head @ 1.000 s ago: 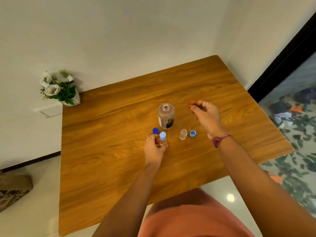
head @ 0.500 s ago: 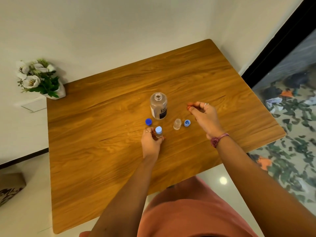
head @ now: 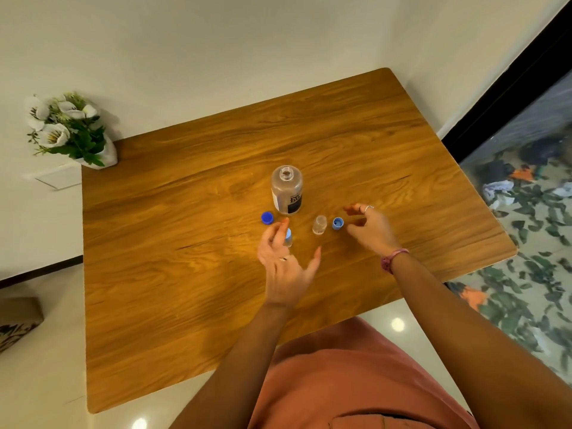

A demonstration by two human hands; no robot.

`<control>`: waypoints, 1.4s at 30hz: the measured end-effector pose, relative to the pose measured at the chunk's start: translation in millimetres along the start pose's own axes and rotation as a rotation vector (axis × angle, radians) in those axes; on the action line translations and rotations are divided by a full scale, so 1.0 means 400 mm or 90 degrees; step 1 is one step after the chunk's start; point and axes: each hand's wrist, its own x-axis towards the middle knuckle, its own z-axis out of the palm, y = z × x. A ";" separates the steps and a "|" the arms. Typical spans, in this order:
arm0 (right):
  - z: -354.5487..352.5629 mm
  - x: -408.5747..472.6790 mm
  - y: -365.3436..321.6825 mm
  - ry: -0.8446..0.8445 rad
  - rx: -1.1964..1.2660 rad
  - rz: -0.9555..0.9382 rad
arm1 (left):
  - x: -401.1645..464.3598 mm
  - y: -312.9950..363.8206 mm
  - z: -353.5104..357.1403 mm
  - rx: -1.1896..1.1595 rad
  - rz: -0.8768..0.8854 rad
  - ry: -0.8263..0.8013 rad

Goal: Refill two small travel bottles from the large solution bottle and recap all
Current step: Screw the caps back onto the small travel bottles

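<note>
Both hands off capped travel bottle (head: 288, 237) now.

Glossy grained wood table (head: 185, 243) — clear plastic large bottle (head: 286, 188).

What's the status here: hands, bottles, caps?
Left hand open, empty. Right hand open beside light blue cap. One small bottle capped, other and large bottle uncapped. Nothing obstructing.

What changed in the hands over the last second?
The left hand let go of the capped small bottle and opened. The right hand dropped toward the light blue cap. Large bottle, open small bottle and dark blue cap stayed put.
</note>
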 end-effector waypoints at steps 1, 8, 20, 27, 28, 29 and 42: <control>0.002 0.005 0.006 -0.023 -0.041 -0.018 | -0.001 0.021 -0.001 -0.019 0.064 0.017; 0.032 0.036 0.024 -0.081 -0.194 -0.066 | 0.022 0.126 0.048 -0.152 -0.153 -0.170; -0.021 0.075 0.029 -0.062 -0.183 -0.135 | 0.082 0.096 0.157 -0.136 -0.415 -0.235; -0.055 0.090 0.014 -0.068 -0.074 -0.150 | 0.071 0.087 0.178 -0.163 -0.413 -0.215; -0.060 0.091 0.010 -0.067 -0.054 -0.154 | 0.070 0.090 0.178 -0.160 -0.405 -0.210; -0.066 0.091 0.004 -0.068 -0.026 -0.162 | 0.070 0.096 0.175 -0.158 -0.396 -0.202; -0.238 0.065 -0.333 -0.101 0.331 -0.367 | 0.253 0.277 -0.046 -0.352 -0.230 0.043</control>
